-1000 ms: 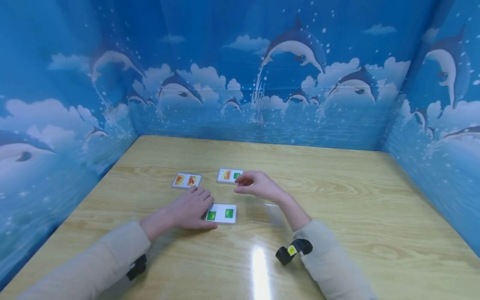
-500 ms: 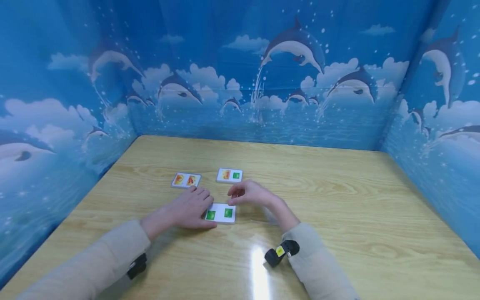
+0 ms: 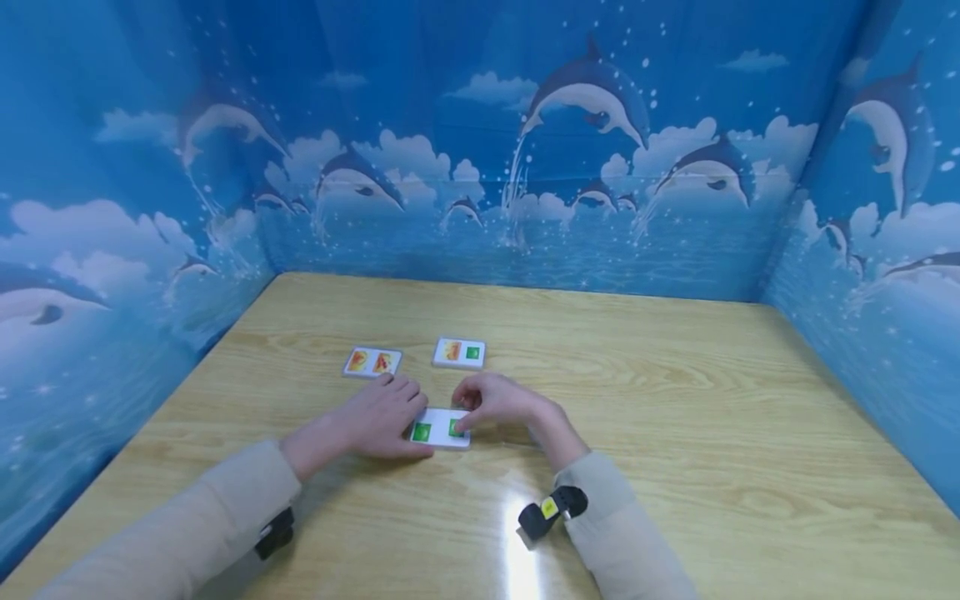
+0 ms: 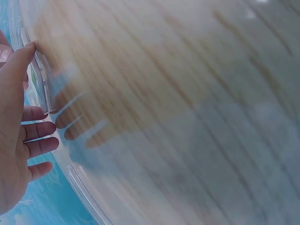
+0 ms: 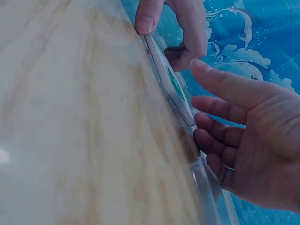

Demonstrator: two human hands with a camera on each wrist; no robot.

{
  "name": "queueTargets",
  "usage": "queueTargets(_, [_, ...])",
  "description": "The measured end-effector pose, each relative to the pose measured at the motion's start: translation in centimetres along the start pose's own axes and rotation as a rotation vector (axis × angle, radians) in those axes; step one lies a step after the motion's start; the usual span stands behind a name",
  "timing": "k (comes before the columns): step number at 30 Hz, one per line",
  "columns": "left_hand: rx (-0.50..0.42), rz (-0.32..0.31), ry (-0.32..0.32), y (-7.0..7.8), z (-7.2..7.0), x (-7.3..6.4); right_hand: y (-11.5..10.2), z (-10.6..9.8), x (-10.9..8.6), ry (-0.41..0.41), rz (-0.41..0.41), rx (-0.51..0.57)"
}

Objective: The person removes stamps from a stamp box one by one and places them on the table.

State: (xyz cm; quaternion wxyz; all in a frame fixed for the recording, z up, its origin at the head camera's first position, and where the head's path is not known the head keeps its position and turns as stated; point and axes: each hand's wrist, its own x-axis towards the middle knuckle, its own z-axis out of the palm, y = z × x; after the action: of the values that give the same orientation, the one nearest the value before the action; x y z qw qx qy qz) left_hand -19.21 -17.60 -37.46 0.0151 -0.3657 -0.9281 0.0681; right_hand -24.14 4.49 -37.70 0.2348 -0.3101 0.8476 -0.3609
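A white card with two green squares lies on the table, and in the right wrist view its edge looks thick, like a small stack. My left hand holds it at the left, thumb at the near edge and index finger at the far edge; the other fingers stay spread. Over its right end is my right hand, fingers loosely curled. In the head view that thumb covers part of the right green square. The right wrist view shows a gap between thumb and fingers, with fingertips close by the card's right edge.
Farther back lie a card with two orange pictures and a card with one orange picture and a green square. A clear plastic piece rests beside the right hand. Dolphin-print curtains border the wooden table.
My right hand has moved down from beside the back right card to the right end of the near card, its thumb now over the right green square. My left hand has stayed in place.
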Motion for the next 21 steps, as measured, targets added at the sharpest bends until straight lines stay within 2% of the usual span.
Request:
queueTargets(11, [-0.014, -0.002, 0.004, 0.12, -0.10, -0.05, 0.09, 0.60, 0.16, 0.019, -0.002, -0.099])
queueTargets(21, [-0.007, -0.002, 0.015, 0.20, -0.03, -0.16, -0.19, 0.77, 0.23, 0.023, 0.023, -0.141])
